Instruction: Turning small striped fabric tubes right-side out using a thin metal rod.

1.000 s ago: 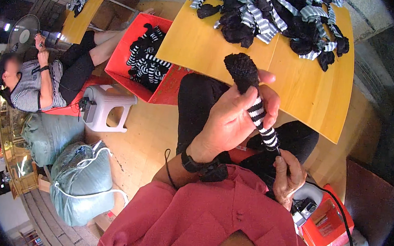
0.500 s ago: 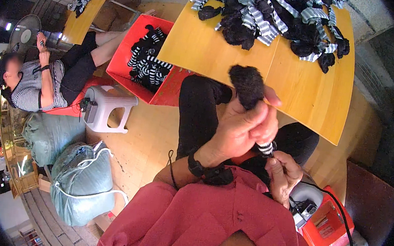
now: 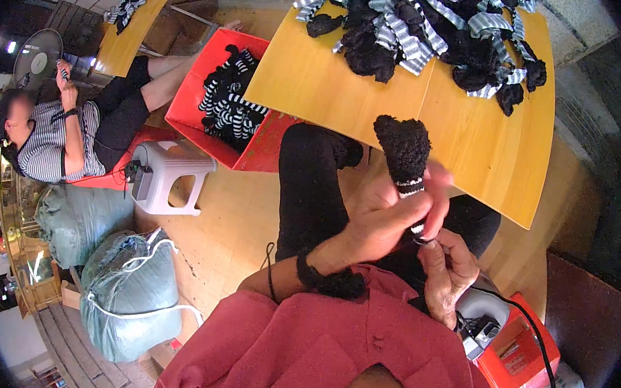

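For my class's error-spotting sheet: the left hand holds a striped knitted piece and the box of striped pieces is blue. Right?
The box is red, not blue, as the head view shows; the left hand does hold a striped knitted piece.

Head cam, wide FOV, downward

Yellow wood-grain table (image 3: 487, 154) with a loose heap of black-and-striped knit pieces (image 3: 413, 37) on its far side

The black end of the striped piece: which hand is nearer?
Left: the left hand grips just below the black end; the right hand is at the opposite, striped end.
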Tool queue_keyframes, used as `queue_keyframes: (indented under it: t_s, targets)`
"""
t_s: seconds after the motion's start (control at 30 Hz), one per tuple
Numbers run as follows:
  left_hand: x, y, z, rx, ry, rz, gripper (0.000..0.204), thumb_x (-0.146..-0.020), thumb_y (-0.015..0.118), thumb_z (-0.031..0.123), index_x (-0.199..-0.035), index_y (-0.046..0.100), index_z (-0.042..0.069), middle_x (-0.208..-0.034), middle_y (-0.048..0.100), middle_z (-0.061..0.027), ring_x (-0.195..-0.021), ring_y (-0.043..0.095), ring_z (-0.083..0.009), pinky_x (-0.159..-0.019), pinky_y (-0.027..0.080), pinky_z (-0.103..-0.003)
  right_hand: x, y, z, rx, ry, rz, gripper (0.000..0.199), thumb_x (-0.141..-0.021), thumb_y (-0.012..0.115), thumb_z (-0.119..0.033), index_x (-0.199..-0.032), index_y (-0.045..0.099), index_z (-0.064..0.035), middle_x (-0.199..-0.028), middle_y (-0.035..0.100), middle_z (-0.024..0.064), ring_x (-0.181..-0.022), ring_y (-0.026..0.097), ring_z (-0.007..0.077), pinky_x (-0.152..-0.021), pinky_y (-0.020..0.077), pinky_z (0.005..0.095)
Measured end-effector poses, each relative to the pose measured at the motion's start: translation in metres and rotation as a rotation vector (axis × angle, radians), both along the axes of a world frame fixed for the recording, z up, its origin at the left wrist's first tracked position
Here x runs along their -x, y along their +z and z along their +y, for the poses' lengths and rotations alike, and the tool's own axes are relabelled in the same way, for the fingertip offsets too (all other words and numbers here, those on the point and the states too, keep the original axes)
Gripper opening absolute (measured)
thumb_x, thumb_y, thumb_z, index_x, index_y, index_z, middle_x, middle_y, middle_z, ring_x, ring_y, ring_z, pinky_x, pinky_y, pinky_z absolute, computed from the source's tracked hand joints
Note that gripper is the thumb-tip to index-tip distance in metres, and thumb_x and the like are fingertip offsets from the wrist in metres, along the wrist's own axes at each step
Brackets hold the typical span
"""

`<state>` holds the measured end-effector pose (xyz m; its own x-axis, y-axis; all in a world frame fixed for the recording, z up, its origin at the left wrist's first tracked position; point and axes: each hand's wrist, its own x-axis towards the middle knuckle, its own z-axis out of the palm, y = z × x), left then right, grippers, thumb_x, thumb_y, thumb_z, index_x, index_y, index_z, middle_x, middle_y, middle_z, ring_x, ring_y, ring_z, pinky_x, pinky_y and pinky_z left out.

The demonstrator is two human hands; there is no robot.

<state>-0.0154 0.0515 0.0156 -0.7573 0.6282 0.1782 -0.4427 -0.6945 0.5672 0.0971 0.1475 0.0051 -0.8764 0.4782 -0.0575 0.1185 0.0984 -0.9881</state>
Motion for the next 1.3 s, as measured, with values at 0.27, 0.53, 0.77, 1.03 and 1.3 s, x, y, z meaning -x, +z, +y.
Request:
queue_keyframes:
  t_s: [0.27,0.53,0.77,1.03,1.3]
  targets:
    - [0.023,0.017,-0.014,0.034,0.254,-0.105,0.032,-0.090,0.052,0.026,-0.110,0.047,0.002,-0.087,0.057,-0.0113,-0.069,0.057,-0.0193,-0.062,0.049,-0.031,-0.006,-0.007,0.001,-0.232,0.019,0.067,0.006,-0.078,0.061,0.001,-0.084,0.059,0.0024,-0.063,0.059,0.0082,-0.057,0.057,0.0129,-0.053,0.0445,0.0247]
    - [0.001,0.005,-0.007,0.014,0.163,-0.102,0.026,-0.091,0.050,0.024,-0.107,0.049,0.003,-0.069,0.052,-0.0073,-0.055,0.044,-0.0136,-0.054,0.036,-0.029,-0.002,-0.006,0.007,-0.120,0.072,0.018,0.004,-0.079,0.060,0.000,-0.083,0.059,0.0017,-0.064,0.059,0.0070,-0.053,0.054,0.0110,-0.048,0.0413,0.0232]
    - [-0.002,0.007,-0.006,0.036,0.075,-0.080,0.022,-0.090,0.051,0.021,-0.100,0.050,0.002,-0.062,0.049,-0.0056,-0.051,0.041,-0.0118,-0.049,0.033,-0.026,0.003,-0.005,0.015,0.907,0.270,-0.163,0.016,-0.084,0.058,-0.011,-0.090,0.058,0.0038,-0.062,0.053,0.0042,-0.043,0.036,0.0040,-0.037,0.0214,0.0166]
    - [0.022,0.010,-0.019,0.011,0.298,-0.216,0.022,-0.087,0.057,0.012,-0.105,0.052,0.001,-0.093,0.059,-0.0112,-0.083,0.057,-0.0200,-0.077,0.047,-0.035,-0.009,-0.004,0.003,-0.133,0.099,-0.028,0.009,-0.084,0.059,-0.005,-0.089,0.059,0.0018,-0.064,0.059,0.0058,-0.055,0.054,0.0103,-0.051,0.0424,0.0225]
    - [0.018,0.008,-0.016,-0.011,0.341,-0.223,0.015,-0.086,0.056,0.005,-0.100,0.052,0.004,-0.099,0.059,-0.0163,-0.089,0.061,-0.0300,-0.082,0.050,-0.042,-0.010,-0.012,-0.002,-0.146,-0.021,-0.025,0.007,-0.083,0.059,-0.004,-0.087,0.060,0.0014,-0.062,0.058,0.0059,-0.056,0.054,0.0103,-0.052,0.0435,0.0233]
